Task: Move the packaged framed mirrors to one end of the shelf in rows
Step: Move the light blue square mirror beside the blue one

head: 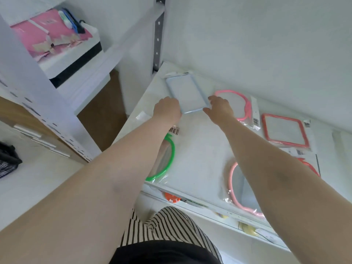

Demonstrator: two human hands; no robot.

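A pale blue rectangular framed mirror (187,93) in clear packaging lies near the far left corner of the white shelf (202,141). My left hand (167,109) holds its near left corner and my right hand (219,107) holds its near right corner. A green round mirror (167,159) lies at the shelf's front left, partly under my left forearm. A pink round mirror (238,103) sits right of the blue one. A red square mirror (285,132) lies further right. Another pink round mirror (240,189) rests at the front edge under my right forearm.
A red frame edge (310,166) shows at the far right. The white wall rises behind the shelf. A perforated metal upright (158,35) stands at the left rear corner. Lower shelves hold small items. A neighbouring shelf unit at left carries a pink box (51,33).
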